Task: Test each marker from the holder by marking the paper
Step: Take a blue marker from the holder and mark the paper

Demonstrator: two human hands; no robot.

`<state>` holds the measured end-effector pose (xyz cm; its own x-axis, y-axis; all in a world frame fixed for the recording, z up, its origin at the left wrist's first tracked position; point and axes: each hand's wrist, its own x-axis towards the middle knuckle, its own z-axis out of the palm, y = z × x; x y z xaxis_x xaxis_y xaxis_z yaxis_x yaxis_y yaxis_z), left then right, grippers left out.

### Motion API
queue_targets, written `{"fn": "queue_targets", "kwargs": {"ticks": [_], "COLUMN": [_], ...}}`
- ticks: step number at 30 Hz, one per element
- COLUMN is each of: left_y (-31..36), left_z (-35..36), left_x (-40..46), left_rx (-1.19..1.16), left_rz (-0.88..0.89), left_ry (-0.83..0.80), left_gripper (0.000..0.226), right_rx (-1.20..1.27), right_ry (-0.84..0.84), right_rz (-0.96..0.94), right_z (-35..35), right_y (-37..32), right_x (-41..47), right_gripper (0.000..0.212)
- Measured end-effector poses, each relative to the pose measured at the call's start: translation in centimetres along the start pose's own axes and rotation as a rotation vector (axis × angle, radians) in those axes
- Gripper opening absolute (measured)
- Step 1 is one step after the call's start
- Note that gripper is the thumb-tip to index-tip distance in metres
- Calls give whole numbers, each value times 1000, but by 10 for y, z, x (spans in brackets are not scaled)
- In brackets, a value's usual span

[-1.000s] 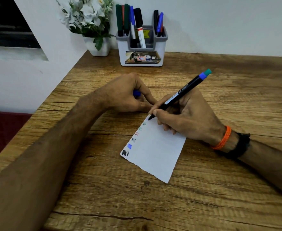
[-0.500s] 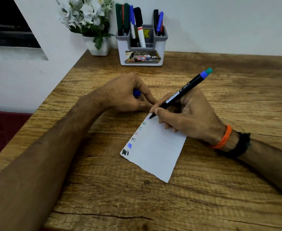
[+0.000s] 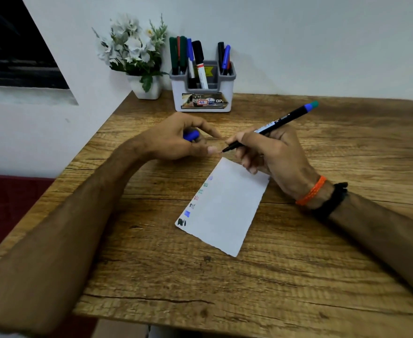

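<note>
My right hand (image 3: 271, 157) grips a black marker (image 3: 277, 123) with a blue and green end, its tip lifted just past the top corner of the paper (image 3: 225, 208). The white paper lies on the wooden table (image 3: 298, 276) with several colour marks down its left edge. My left hand (image 3: 176, 140) holds the blue cap (image 3: 191, 135), thumb close to the marker tip. The grey and white holder (image 3: 201, 93) at the back keeps several markers upright.
A white pot of white flowers (image 3: 137, 59) stands left of the holder against the wall. The table's left edge runs diagonally beside a white wall. An orange band and a black band circle my right wrist (image 3: 322, 196).
The marker tip has lifted off the paper and moved up past its top corner, toward the cap in my left hand. My left thumb and forefinger have spread apart. The view has tilted down.
</note>
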<state>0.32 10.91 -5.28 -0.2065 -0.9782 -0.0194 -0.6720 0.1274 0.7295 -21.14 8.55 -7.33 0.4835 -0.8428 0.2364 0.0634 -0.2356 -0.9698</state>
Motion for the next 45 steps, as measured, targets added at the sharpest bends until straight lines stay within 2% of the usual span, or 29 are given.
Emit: {"fn": "queue_targets", "kwargs": {"ticks": [5,8,12,17,23,30,35,40,45], "left_y": [-6,-2,7,7,6,7,12,12,12], "left_z": [0,2,4,3,3,7,8,8,7], "left_x": [1,-1,-3,-4,-3,-2,-4,-4,-4], "left_rx": [-113,-154,-131,-160,-211,-218,-213,-212,-210], "left_rz": [-29,16,62,84,74,96,135,140,127], "left_ry": [71,97,132,157,173,167,177,196,207], "left_gripper": [26,21,16,20,14,12,16,14,15], "right_rx": [134,122,59,54,72,30,125,63,50], "right_ry": [-20,-27,53,101,150,106,-5,99,91], "right_rz": [119,100,65,20,24,38,114,87,54], "right_z": [-5,-5,-2,-4,-8,-8,-12,-10,-14], "right_y": [-7,-9,-14,-15,-14,-9,-9,-8,-7], "right_x": [2,2,1,-1,1,2,2,5,4], "right_gripper": [37,32,14,14,9,6,28,17,16]}}
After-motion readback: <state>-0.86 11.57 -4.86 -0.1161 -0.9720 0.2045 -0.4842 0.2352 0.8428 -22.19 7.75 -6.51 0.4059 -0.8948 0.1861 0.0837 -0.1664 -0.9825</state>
